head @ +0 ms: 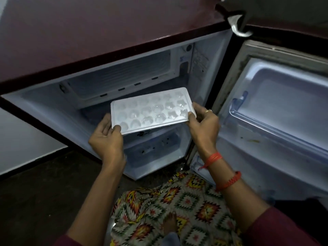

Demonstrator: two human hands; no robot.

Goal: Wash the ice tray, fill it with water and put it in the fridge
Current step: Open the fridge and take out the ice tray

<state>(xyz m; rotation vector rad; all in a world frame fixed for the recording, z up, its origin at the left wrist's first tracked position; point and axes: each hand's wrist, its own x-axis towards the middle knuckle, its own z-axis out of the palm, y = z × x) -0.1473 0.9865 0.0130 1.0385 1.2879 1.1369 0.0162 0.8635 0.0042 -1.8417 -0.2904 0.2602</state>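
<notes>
Both hands, left hand (106,137) and right hand (204,125), pinch the ice tray (152,110) ends; keep it level between the fingers sliding into the fridge (53,107)

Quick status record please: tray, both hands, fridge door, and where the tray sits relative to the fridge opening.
ice tray: white, held roughly level, cells glistening, looks filled
left hand: grips the tray's near left corner
right hand: grips the tray's right end; ring on one finger
fridge door: swung open to the right
fridge compartment: open, lit, looks unoccupied
tray position: in front of the opening, in the air, not yet set down
stage: placing in fridge, not done
</notes>
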